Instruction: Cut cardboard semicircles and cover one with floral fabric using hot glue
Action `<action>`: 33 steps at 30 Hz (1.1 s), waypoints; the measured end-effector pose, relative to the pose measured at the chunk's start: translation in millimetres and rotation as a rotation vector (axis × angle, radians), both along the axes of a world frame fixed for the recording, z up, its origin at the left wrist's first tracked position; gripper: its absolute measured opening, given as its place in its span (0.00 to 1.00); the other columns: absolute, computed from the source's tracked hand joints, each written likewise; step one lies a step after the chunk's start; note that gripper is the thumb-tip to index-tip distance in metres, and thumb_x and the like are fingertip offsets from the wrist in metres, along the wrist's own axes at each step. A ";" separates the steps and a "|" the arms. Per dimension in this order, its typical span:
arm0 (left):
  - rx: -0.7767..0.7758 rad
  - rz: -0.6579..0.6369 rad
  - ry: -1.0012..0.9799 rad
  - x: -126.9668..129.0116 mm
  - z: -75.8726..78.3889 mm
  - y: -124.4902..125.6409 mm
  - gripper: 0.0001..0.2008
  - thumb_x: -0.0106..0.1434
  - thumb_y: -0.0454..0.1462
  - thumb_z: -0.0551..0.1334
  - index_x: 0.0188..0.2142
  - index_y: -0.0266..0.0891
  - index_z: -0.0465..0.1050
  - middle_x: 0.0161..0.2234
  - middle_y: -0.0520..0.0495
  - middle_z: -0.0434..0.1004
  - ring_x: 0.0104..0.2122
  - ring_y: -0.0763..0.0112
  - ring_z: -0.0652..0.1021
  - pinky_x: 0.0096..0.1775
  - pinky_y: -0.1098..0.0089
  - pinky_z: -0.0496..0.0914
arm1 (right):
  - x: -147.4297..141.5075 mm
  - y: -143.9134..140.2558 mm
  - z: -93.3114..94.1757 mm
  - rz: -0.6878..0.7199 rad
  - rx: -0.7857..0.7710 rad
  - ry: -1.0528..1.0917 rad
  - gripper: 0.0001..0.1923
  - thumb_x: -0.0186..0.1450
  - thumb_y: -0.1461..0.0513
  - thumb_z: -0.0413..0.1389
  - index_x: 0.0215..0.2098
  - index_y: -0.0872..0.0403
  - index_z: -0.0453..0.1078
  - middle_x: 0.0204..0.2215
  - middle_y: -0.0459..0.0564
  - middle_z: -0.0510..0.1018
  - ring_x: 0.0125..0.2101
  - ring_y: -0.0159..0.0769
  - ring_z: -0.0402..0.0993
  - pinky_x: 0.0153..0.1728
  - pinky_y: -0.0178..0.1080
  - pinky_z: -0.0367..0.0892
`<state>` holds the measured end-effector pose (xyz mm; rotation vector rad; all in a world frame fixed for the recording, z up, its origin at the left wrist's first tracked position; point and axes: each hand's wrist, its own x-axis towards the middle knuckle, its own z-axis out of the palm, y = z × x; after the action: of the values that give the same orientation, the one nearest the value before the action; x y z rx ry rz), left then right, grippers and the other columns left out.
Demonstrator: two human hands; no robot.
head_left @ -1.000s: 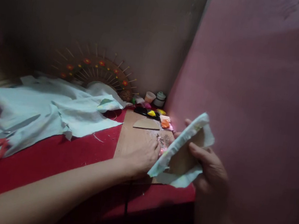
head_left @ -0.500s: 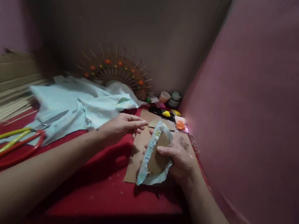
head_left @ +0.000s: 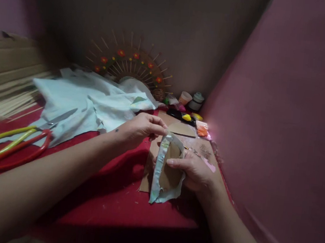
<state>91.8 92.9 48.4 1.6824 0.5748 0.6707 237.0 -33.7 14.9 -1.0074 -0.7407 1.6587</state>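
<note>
My right hand grips a cardboard piece with pale blue fabric folded over its rim, its thumb lying on the bare brown middle. The piece stands tilted above the table, and the fingers behind it are mostly hidden. At its top corner, my left hand pinches the pale blue fabric edge between thumb and fingers. Beneath both hands lies a flat cardboard sheet, with a rounded cardboard cutout on it towards the back.
Scissors with yellow and red handles lie left, partly on crumpled pale blue cloth. Thin sticks are at far left. Behind stand a flower-decorated fan shape, a cup and a jar. Orange clay sits right, near the pink wall.
My left hand has moved right, from beside the fabric-edged cardboard to its top corner. My right hand still holds the piece, now turned slightly more upright. The view has shifted a little.
</note>
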 end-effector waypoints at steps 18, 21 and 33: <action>0.164 -0.057 -0.047 -7.9 3.8 -7.8 0.05 0.53 0.37 0.68 0.27 0.36 0.79 0.26 0.49 0.78 0.28 0.72 0.76 0.34 0.71 0.72 | 5.1 -1.5 -2.5 0.001 -0.026 0.032 0.16 0.49 0.66 0.68 0.37 0.58 0.74 0.26 0.48 0.81 0.26 0.33 0.77 0.38 0.38 0.73; 0.126 -0.088 -0.015 -10.4 5.1 -4.2 0.09 0.54 0.37 0.68 0.35 0.37 0.80 0.29 0.49 0.80 0.28 0.72 0.77 0.34 0.70 0.72 | 4.8 -1.2 -4.5 0.024 0.008 0.047 0.17 0.50 0.67 0.67 0.38 0.57 0.73 0.27 0.47 0.81 0.27 0.33 0.77 0.38 0.40 0.73; 0.395 0.001 0.101 -7.5 5.0 -6.8 0.06 0.56 0.37 0.65 0.25 0.37 0.75 0.22 0.52 0.76 0.24 0.74 0.73 0.29 0.73 0.67 | -0.3 -1.1 -1.5 0.013 -0.020 0.011 0.16 0.49 0.68 0.68 0.36 0.56 0.73 0.27 0.45 0.80 0.27 0.32 0.76 0.35 0.37 0.72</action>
<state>84.3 86.1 53.4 2.0938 0.5380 0.7368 236.7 -34.8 13.4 -1.0083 -0.7258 1.6844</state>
